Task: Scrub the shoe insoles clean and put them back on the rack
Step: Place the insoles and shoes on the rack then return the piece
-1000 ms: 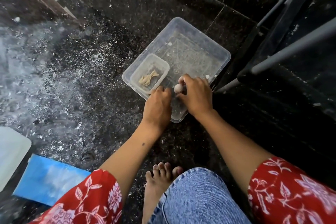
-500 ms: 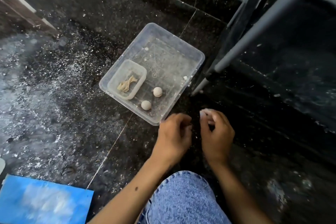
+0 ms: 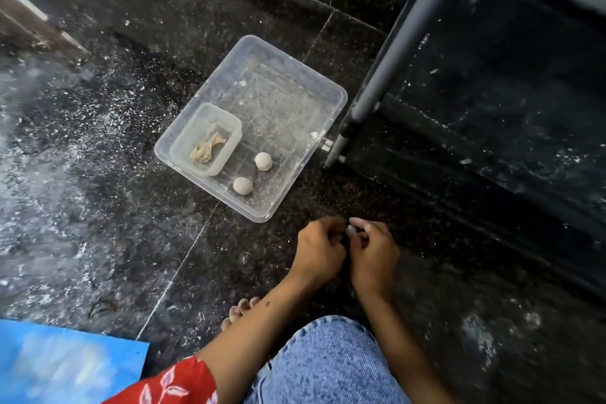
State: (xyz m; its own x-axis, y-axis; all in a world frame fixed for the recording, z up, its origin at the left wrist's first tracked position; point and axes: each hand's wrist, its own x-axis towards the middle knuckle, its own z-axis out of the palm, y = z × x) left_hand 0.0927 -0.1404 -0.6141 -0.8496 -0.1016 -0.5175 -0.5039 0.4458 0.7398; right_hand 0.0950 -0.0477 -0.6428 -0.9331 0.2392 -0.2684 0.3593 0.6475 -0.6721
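Observation:
No shoe insole shows in the head view. My left hand (image 3: 318, 249) and my right hand (image 3: 373, 252) hover close together over the dark floor, just in front of a clear plastic container (image 3: 341, 98). Both have curled fingers, and their tips meet between them. The fingertips look whitish, and I see nothing held in either hand. Two small white balls (image 3: 263, 161) (image 3: 242, 186) lie in the container. Beside them sits a small tub (image 3: 183, 144) with a beige scrap (image 3: 208, 147) inside.
A dark metal rack leg (image 3: 393, 52) slants down at the right, ending beside the container. White powder dusts the black stone floor (image 3: 82, 147) at the left. A blue sheet (image 3: 65, 364) lies at the bottom left. My bare foot (image 3: 239, 308) and denim knee (image 3: 328, 361) are below the hands.
Both hands left the container, leaving a ball in it, and drew back toward me. They now meet fingertip to fingertip in front of it. The view has shifted.

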